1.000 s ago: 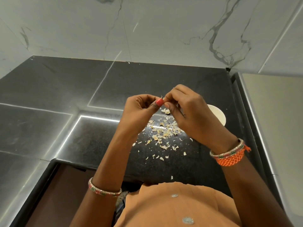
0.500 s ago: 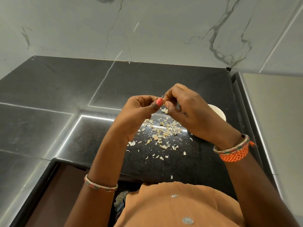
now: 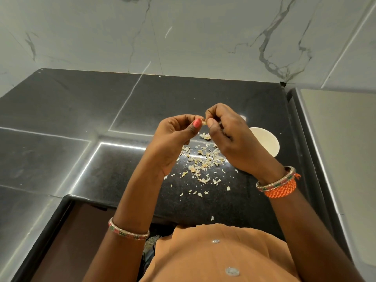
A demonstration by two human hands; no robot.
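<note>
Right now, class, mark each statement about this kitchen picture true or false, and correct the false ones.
1. The left hand and right hand pinch one small pale piece between them. True.
2. The peel scraps lie inside the white bowl. False: they lie on the black countertop, beside the bowl.
3. The orange thread band is on the left wrist. False: it is on the right wrist.
4. The white bowl stands to the right of the scraps. True.

Bare counter [image 3: 61, 110] left of peel scraps [image 3: 203, 163]
</note>
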